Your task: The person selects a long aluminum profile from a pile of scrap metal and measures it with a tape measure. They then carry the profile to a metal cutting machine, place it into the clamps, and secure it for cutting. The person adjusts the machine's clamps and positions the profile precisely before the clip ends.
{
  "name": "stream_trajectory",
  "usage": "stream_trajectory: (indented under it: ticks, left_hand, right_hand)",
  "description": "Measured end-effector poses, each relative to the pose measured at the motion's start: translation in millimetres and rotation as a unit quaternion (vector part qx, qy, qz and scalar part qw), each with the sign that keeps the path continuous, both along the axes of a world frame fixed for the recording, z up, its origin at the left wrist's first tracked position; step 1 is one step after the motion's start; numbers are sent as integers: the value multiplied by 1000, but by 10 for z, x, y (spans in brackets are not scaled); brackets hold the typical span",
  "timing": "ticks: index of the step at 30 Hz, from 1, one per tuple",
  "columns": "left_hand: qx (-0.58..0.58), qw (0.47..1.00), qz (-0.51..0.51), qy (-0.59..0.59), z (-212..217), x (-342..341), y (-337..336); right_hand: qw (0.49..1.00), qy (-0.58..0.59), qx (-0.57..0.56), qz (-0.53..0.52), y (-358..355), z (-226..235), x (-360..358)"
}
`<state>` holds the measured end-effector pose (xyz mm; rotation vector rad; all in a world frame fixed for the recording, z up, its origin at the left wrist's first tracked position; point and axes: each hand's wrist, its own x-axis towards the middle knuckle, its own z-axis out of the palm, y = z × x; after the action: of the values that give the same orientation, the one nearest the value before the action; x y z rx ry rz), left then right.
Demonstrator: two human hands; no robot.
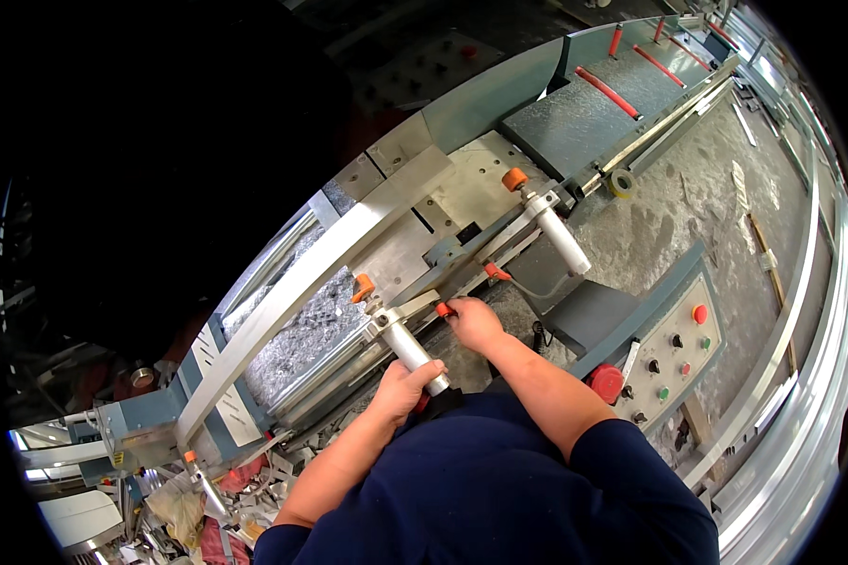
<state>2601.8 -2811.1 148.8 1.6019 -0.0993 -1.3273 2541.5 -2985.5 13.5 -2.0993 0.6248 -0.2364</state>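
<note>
My left hand point(405, 388) is closed round the lower end of a silver pneumatic clamp cylinder point(403, 347), thumb on top and the other fingers mostly hidden. An orange pad point(363, 287) tips that cylinder's far end. Just to the right, my right hand point(476, 326) grips a small red knob point(445, 310) at the machine's near edge. A long silver aluminium profile point(320, 279) lies across the machine bed point(383, 252) beyond both hands. Farther right stands a second clamp cylinder point(561, 239) with an orange pad point(514, 179); a red-ended lever point(496, 271) sits beside it.
A control panel point(674, 344) with coloured buttons and a large red button point(606, 383) stands near my right forearm. Red rollers point(608, 92) cross the table at upper right. A tape roll point(621, 183) hangs by its edge. Offcuts point(283, 471) pile at lower left; long profiles point(801, 452) lie far right.
</note>
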Motion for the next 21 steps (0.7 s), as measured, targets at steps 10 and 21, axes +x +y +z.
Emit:
stream_trajectory:
  ticks: [10, 21]
  left_hand:
    - [63, 997, -49, -2, 105, 92, -25]
    - [16, 1000, -5, -14, -42, 30, 20]
  right_hand:
    - [1000, 23, -6, 12, -32, 66, -13]
    - [978, 32, 179, -106, -61, 103, 128]
